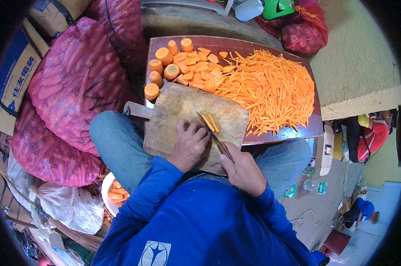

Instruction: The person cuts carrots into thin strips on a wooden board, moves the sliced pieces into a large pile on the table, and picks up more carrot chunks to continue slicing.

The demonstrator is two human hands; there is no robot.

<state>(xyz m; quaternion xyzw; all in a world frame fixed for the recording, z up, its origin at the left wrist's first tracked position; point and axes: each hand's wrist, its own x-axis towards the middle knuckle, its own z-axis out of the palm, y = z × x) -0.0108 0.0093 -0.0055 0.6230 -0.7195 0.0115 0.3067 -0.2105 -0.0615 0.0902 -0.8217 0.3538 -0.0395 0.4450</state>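
My right hand (245,170) grips a knife (221,145) by its handle, with the blade slanting up and left across a worn wooden cutting board (174,108). My left hand (190,147) rests on the board left of the blade, fingers curled down; whatever lies under them is hidden. A few carrot sticks (213,123) lie just right of the blade tip. Beyond the board, a large heap of carrot strips (276,93) covers the right of a dark red tabletop (313,128). Carrot slices (200,66) and short carrot chunks (164,55) sit at its left.
Pink mesh sacks (76,84) crowd the left side, near cardboard boxes (21,75). A white basin (106,190) with carrot pieces stands by my left knee. At right are a concrete ledge (360,97), plastic bottles (321,188) and other people (364,210).
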